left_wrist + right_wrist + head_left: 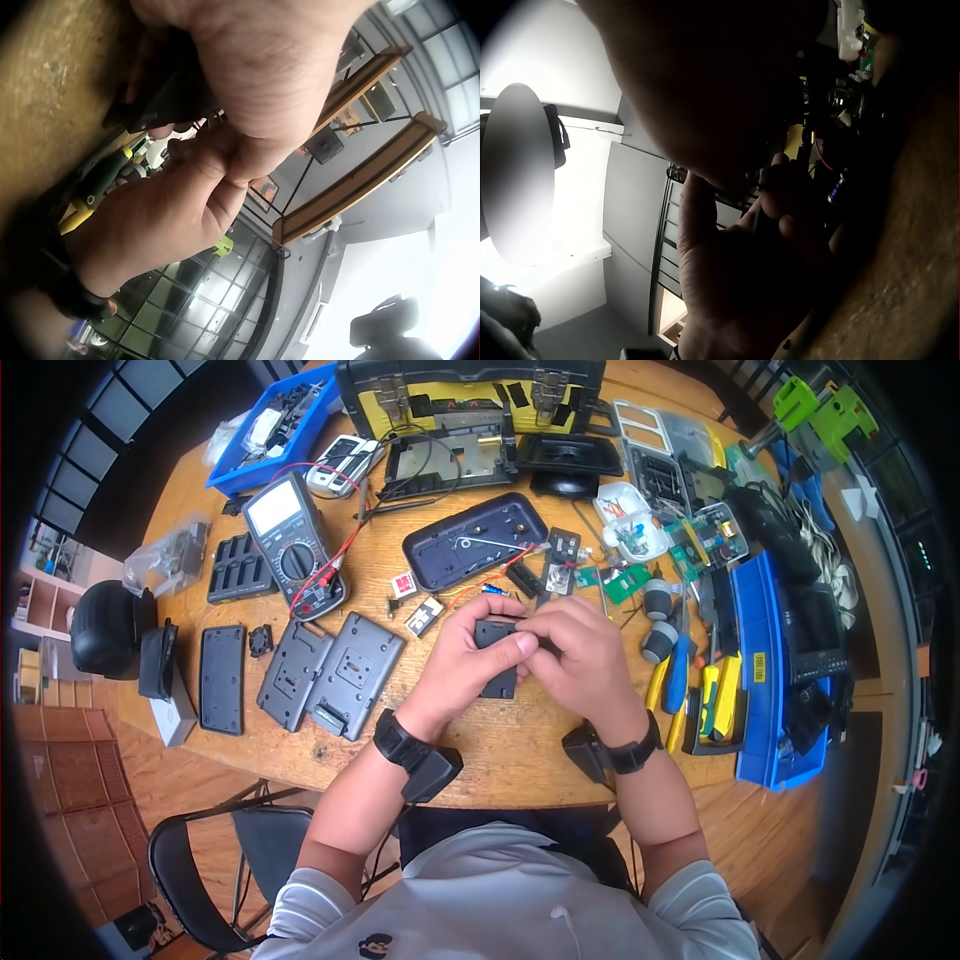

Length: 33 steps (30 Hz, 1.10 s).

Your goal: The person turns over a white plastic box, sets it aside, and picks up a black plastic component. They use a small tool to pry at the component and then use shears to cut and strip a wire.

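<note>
Over the front middle of the table, my left hand [452, 672] grips a flat dark plastic case part [497, 686], its thumb lying across the face. My right hand [582, 658] has curled fingers and meets the left thumb, pinching at the part's upper right edge. From the left wrist, the part [169, 94] shows as a dark slab beneath the left palm. A small greyish bit [760, 178] shows at the fingertips in the dim right wrist view; I cannot tell what it is. The fingers hide much of the part.
Two grey casing plates [355, 675] and a multimeter [297, 555] lie to the left. Beyond the hands is a dark tray-like cover [475, 540]. Screwdrivers [678, 670] and a blue bin [755, 670] stand at right, green circuit boards [628, 582] behind the right hand.
</note>
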### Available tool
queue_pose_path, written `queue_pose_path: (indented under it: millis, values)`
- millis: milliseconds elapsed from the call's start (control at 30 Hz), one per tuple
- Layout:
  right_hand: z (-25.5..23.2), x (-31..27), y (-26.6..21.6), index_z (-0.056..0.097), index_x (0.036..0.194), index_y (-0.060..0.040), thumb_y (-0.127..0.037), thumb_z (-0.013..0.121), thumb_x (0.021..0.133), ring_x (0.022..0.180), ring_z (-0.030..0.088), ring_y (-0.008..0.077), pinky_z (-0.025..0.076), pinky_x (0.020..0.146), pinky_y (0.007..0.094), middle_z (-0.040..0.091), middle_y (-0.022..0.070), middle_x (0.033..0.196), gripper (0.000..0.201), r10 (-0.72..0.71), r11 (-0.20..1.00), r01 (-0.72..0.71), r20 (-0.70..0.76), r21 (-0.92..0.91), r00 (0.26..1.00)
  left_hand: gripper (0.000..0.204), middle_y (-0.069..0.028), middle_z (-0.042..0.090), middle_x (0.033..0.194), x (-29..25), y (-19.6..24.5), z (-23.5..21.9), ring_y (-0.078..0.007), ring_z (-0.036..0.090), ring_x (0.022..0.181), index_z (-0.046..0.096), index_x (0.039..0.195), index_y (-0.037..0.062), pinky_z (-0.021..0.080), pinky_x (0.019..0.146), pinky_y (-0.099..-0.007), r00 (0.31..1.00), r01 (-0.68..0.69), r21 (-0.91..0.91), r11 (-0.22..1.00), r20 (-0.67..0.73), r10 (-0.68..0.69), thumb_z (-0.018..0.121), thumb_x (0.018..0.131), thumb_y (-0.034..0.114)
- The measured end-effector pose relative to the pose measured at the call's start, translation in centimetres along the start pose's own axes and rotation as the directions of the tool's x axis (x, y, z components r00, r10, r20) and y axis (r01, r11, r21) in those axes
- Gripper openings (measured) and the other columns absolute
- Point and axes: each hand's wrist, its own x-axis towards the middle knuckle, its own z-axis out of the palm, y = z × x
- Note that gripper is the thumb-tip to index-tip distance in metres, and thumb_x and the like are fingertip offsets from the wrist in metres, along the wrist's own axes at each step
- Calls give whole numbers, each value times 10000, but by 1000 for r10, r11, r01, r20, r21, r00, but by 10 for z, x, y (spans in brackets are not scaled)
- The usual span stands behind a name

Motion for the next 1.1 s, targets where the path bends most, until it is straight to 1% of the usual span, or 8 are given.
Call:
queue_pose_path:
  millis: [400,467,700,833,933,1000,1067,1100]
  values:
    - [-3,2,1,642,815,-31,28,719,721,763,637,302,518,669,389,649,101,809,135,-67,997,65,54,30,996,393,-63,665,936,-1,1,0,-131,663,754,574,1221,-5,552,680,-262,999,12,1,1000,50,-12,751,935,198]
    - [-4,3,0,641,815,-31,28,719,721,764,636,303,518,669,390,648,103,810,136,-72,997,70,61,36,996,419,-51,663,899,-1,0,1,-97,648,727,574,1205,-7,530,646,-237,999,14,-29,999,51,-12,776,929,236]
    - [-5,1,2,638,823,-34,-4,722,745,796,641,306,517,693,392,647,108,823,119,-57,998,54,99,37,993,387,-66,662,931,0,0,-1,-134,654,740,579,1218,-6,546,675,-271,997,25,-42,999,77,-22,742,943,210]
    - [-6,2,4,676,870,-24,-27,720,786,825,649,313,519,736,401,664,116,847,95,-16,1000,16,112,4,994,356,-79,666,908,2,4,-3,-141,657,728,583,1179,-6,543,648,-271,1000,-12,-33,999,-8,12,745,941,204]
    - [-11,0,11,723,919,-21,-51,721,824,851,655,319,519,774,408,684,120,881,100,66,990,-66,-4,-122,998,306,-118,653,911,3,8,-12,-195,654,718,581,1174,13,560,644,-312,993,-71,-77,995,-96,63,650,962,222]
    - [-15,0,12,754,943,-28,-69,724,845,864,661,322,522,789,408,699,116,908,111,201,969,-199,-1,-148,980,322,-121,654,924,5,11,-18,-192,654,729,579,1172,21,567,646,-319,986,-115,-105,988,-134,100,602,969,270]
    - [-12,-3,15,764,933,-39,-91,750,830,851,654,320,520,782,402,695,109,885,117,203,962,-202,-12,-182,979,332,-122,654,927,5,11,-22,-190,652,733,579,1166,25,569,647,-320,980,-133,-88,987,-158,118,587,973,296]
    - [-10,-5,17,767,937,-45,-106,763,822,862,647,314,513,799,403,688,103,881,131,195,954,-178,44,-241,980,344,-123,653,930,6,12,-24,-189,651,737,579,1160,30,571,647,-320,974,-152,-71,986,-181,137,571,976,321]
